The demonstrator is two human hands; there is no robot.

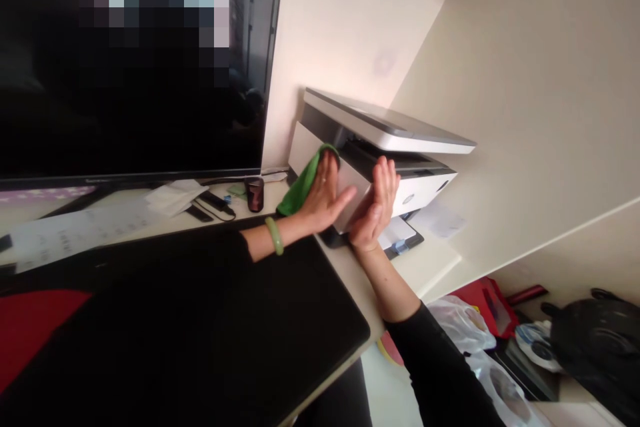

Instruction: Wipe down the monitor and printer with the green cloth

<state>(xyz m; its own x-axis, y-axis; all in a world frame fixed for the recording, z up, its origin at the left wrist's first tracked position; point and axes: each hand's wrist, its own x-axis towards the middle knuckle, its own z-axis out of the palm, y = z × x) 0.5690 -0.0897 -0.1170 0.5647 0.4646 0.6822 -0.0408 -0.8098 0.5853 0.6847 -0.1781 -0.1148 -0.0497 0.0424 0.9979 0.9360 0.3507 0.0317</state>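
Note:
A white and grey printer (420, 188) stands on the desk against the wall, its scanner lid section (385, 121) raised at an angle above the body. My left hand (321, 199), with a pale green bangle on the wrist, presses a green cloth (299, 192) flat against the printer's near side. Part of the cloth is hidden beneath the fingers. My right hand (376, 205) holds nothing; its fingers are stretched out and the palm rests at the printer's front corner. Paper (393, 232) lies in the tray below.
A large monitor (135, 107) stands to the left. In front of it are papers (176, 196), a dark cup (255, 194) and cables. A black desk mat (225, 320) covers the near desk. Plastic bags (463, 321) and a black bag (595, 343) sit at lower right.

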